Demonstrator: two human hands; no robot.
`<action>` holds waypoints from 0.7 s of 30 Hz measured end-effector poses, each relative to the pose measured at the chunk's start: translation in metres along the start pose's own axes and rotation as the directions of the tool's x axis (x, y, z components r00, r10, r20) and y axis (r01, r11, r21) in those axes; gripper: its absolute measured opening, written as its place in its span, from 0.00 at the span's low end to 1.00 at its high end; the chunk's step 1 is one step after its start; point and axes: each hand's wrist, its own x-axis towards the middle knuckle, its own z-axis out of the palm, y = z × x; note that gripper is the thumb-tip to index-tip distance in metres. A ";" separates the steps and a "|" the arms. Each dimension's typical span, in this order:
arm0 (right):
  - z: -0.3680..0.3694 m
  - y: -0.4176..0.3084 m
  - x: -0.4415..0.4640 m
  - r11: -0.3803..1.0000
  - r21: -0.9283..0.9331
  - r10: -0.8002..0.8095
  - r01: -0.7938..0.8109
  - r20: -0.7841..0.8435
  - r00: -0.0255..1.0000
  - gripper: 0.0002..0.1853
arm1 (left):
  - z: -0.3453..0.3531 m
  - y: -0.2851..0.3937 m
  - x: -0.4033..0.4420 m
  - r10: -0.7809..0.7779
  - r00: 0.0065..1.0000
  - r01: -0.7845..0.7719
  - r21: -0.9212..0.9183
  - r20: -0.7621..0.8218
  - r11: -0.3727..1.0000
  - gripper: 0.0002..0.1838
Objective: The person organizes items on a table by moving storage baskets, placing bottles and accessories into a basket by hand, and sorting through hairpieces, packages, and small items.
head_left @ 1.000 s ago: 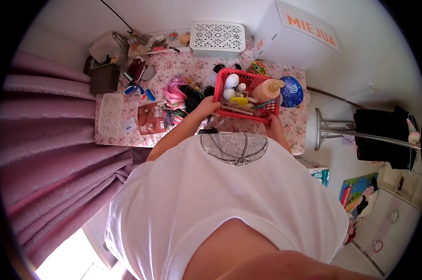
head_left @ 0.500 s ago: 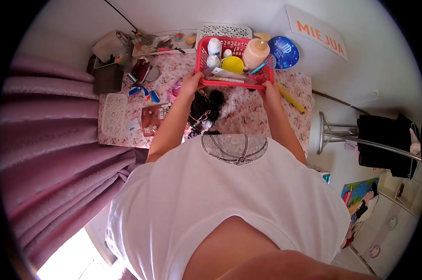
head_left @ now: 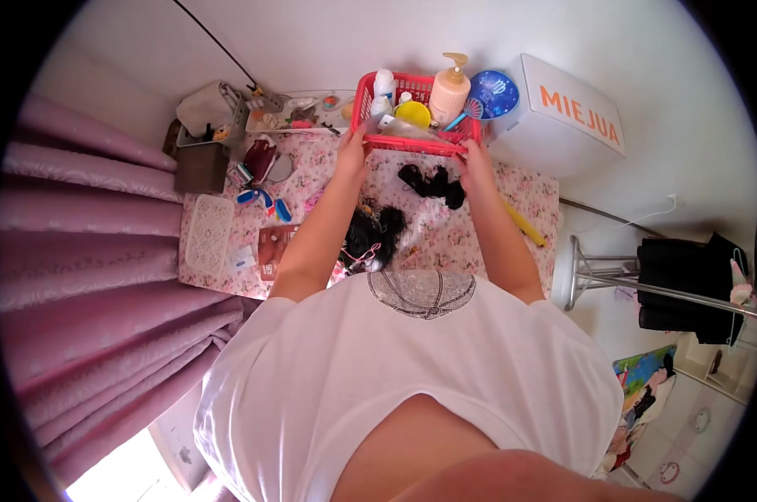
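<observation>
A red plastic basket point(head_left: 420, 147) is held at the far side of the table, tilted a little. My left hand point(head_left: 355, 149) grips its near left corner, and my right hand point(head_left: 476, 161) has hold of the near right corner. Inside stand a peach pump bottle point(head_left: 450, 94), white bottles point(head_left: 384, 85), a yellow cup point(head_left: 413, 114) and a blue-handled brush point(head_left: 456, 121). Black cloth or hair-like material point(head_left: 433, 185) lies just below the basket, and a black hair bundle point(head_left: 372, 234) rests nearer my body. Whether the basket touches the tabletop is hidden.
The floral tablecloth point(head_left: 529, 180) carries a white lattice lid point(head_left: 209, 233), a brown packet point(head_left: 274, 251) and a yellow tube point(head_left: 526, 226). A white tray point(head_left: 299, 125) and a grey bin point(head_left: 202, 167) sit back left. A white MIEJUA box point(head_left: 571, 109) and blue round object point(head_left: 494, 94) stand right.
The basket has moved farther from my body and sits less high over the table. The black material beneath it has come into view, while the white lattice panel behind is now hidden.
</observation>
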 end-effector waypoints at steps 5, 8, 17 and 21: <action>0.002 0.014 0.017 0.977 0.202 -0.059 0.066 -0.040 0.997 0.12 | 0.009 0.005 0.002 -0.025 1.000 0.025 -0.067 -0.001 0.997 0.12; 0.000 0.020 0.023 0.930 0.365 -0.054 0.047 0.011 0.998 0.10 | 0.003 -0.018 0.017 0.033 0.999 -0.034 -0.302 -0.009 0.953 0.13; 0.003 0.034 0.043 0.793 0.604 0.068 -0.079 0.042 0.997 0.14 | 0.004 -0.014 0.021 -0.026 0.992 0.066 -0.332 0.126 0.941 0.16; -0.002 0.038 0.037 0.863 0.502 0.008 -0.049 0.085 0.996 0.16 | 0.005 -0.012 0.008 -0.021 0.981 0.074 -0.274 0.191 0.959 0.19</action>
